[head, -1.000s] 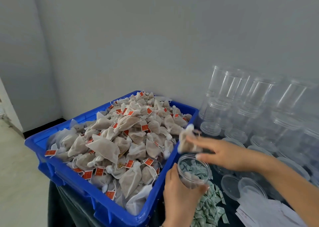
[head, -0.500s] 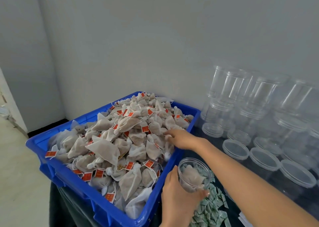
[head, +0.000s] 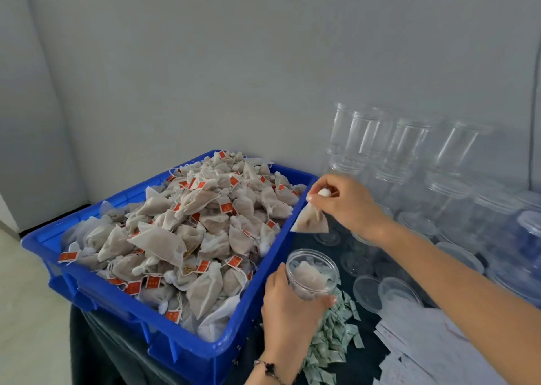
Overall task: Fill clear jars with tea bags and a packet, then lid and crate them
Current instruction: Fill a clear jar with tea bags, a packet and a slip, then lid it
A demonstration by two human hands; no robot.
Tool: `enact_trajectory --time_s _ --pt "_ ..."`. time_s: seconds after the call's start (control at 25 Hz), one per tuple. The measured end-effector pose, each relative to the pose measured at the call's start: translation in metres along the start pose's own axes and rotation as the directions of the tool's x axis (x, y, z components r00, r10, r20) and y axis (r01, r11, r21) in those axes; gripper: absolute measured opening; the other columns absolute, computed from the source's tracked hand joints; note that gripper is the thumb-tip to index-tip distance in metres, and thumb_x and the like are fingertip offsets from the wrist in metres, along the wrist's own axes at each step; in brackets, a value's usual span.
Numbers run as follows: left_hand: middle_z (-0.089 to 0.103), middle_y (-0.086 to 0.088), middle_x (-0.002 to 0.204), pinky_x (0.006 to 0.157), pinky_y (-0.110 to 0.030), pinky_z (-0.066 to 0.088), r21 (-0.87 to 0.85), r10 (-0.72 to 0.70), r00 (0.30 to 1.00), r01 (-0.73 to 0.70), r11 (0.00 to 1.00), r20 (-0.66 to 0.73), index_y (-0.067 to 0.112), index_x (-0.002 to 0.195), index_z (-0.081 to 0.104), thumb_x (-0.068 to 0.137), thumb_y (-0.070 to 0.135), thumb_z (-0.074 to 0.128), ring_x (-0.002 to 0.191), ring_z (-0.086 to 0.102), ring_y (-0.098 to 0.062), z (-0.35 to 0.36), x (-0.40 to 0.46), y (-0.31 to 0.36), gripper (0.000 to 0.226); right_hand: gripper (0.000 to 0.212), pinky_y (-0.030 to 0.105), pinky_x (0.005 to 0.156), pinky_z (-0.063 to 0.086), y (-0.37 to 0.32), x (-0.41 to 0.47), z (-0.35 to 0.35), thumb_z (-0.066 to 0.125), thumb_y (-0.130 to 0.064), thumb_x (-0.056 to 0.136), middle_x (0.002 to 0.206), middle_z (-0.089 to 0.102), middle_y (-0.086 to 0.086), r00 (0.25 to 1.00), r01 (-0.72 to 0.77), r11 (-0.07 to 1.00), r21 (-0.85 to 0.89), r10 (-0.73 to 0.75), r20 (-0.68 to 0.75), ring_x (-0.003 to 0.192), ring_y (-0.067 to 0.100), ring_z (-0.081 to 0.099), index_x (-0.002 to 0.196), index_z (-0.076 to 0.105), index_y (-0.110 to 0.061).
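Note:
My left hand [head: 288,305] grips a small clear jar [head: 312,273] just right of the blue crate's near corner; a tea bag or two lie inside it. Above the jar, my right hand [head: 347,201] pinches one tea bag [head: 310,220] by its top, and the bag hangs over the crate's right wall. The blue crate [head: 187,352] is heaped with beige tea bags [head: 187,232] bearing red tags. A pile of small green packets [head: 330,343] lies under and in front of the jar.
Stacks of empty clear jars [head: 389,150] stand along the back wall at right. Loose clear lids [head: 380,294] lie on the dark table, more jars and lids fill the right edge, and white paper slips [head: 424,346] lie at the near right. A grey wall is close behind.
My right hand dropped a bag into the jar, reached into the crate, and has now lifted out another tea bag toward the jar. My left hand kept holding the jar.

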State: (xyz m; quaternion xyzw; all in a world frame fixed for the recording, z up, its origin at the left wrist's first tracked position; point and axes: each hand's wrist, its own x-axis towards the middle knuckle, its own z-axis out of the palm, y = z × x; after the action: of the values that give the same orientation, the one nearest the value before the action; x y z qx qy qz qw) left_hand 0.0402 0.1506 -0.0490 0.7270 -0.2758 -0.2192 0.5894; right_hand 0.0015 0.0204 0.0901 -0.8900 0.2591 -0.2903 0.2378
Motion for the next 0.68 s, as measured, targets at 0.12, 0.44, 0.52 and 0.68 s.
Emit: enact_trajectory --time_s 0.12,0.44,0.52,0.68 --pt "0.049 0.007 0.135 0.103 -0.041 0.044 -0.044 0.015 0.999 -0.014 0.999 0.032 0.027 0.14 0.041 0.055 0.045 0.088 0.122 0.049 -0.016 0.002 -0.012 0.01 0.099 0.023 0.01 0.059 0.039 -0.003 -0.047 -0.012 0.064 -0.053 0.077 0.081 0.06 -0.021 0.933 0.014 0.979 -0.205 0.061 0.354 0.074 -0.004 0.058 0.095 0.06 -0.04" --pt "0.06 0.011 0.113 0.093 -0.039 0.05 -0.085 0.055 0.997 -0.05 0.995 0.057 0.033 0.115 0.057 0.053 0.041 0.086 0.105 0.057 -0.01 -0.007 -0.056 -0.003 0.07 0.03 0.03 0.086 0.044 0.09 -0.134 0.046 0.048 -0.013 0.092 0.119 0.063 0.009 0.888 -0.298 0.859 -0.416 0.41 0.21 0.108 0.024 0.059 0.12 0.059 -0.018" --pt "0.06 0.01 0.113 0.094 -0.04 0.049 -0.075 0.055 0.996 -0.05 0.996 0.064 0.032 0.115 0.057 0.053 0.038 0.087 0.106 0.057 -0.011 -0.008 -0.062 -0.005 0.068 0.028 0.031 0.083 0.043 0.101 -0.162 0.073 0.05 -0.012 0.087 0.116 0.063 0.01 0.862 -0.239 0.851 -0.468 0.408 0.301 0.109 0.028 0.057 0.113 0.061 -0.015" --pt "0.061 0.012 0.111 0.092 -0.039 0.05 -0.081 0.072 0.995 -0.066 0.995 0.069 0.035 0.112 0.057 0.055 0.033 0.088 0.103 0.058 -0.01 -0.008 -0.069 -0.007 0.064 0.012 0.034 0.067 0.04 0.103 -0.17 0.084 0.048 -0.01 0.083 0.095 0.065 0.008 0.935 -0.241 0.795 -0.557 0.344 0.087 0.091 0.029 0.058 0.087 0.059 -0.014"
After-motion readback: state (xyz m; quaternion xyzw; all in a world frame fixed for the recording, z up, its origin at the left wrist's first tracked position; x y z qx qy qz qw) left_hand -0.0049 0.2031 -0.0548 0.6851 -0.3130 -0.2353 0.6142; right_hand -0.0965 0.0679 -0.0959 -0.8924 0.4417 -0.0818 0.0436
